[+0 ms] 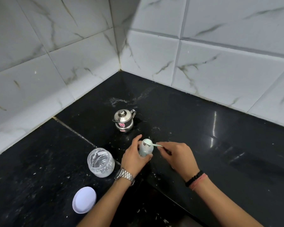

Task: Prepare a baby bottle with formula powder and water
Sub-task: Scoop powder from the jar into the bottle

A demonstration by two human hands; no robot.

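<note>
A pale green baby bottle (145, 149) stands upright on the black counter with its top off. My left hand (134, 157) is wrapped around its body. My right hand (177, 154) pinches the handle of a small light green scoop (155, 145), whose bowl rests at the bottle's open mouth. An open clear jar (100, 162) with white formula powder low inside stands to the left of the bottle. Its white lid (84, 199) lies flat near the counter's front. A small lidded steel pot (124, 120) stands behind the bottle.
The black stone counter (211, 136) fits into a corner of white marbled wall tiles (88, 66). White powder specks dot the surface around the jar and near the front edge. A wet smear lies behind the steel pot.
</note>
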